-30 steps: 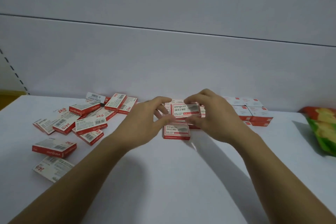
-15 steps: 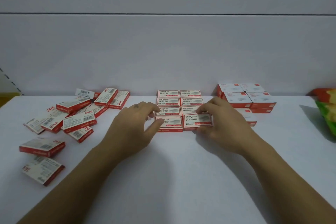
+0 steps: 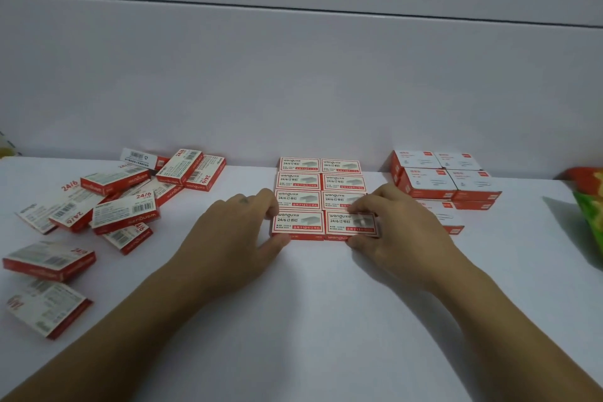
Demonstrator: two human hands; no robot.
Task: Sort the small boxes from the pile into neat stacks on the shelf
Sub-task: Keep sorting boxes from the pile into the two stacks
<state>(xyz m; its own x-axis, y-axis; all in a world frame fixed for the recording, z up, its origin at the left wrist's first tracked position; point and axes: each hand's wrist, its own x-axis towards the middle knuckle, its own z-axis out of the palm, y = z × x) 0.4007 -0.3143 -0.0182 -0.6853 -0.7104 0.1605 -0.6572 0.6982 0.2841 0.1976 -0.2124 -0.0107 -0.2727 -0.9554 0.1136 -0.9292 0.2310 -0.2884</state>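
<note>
Several red-and-white small boxes lie in a neat two-column grid [image 3: 298, 180] at the middle of the white shelf [image 3: 310, 310]. My right hand [image 3: 396, 235] pinches the front-right box [image 3: 346, 222] between thumb and fingers, set down flush in the grid's front row. My left hand [image 3: 233, 232] holds the left side of the front-left box [image 3: 297, 224], thumb at its front edge and fingers at its back corner. A loose pile of the same boxes [image 3: 124, 209] lies scattered to the left.
Stacked white-topped boxes with red sides [image 3: 430, 183] stand to the right of the grid. A green and red bag [image 3: 591, 209] lies at the far right edge. The white back wall [image 3: 293, 91] rises right behind the boxes.
The box my hands held in the air has come down into the grid's front right slot. Both hands dropped to the shelf and now sit at the front row's two sides.
</note>
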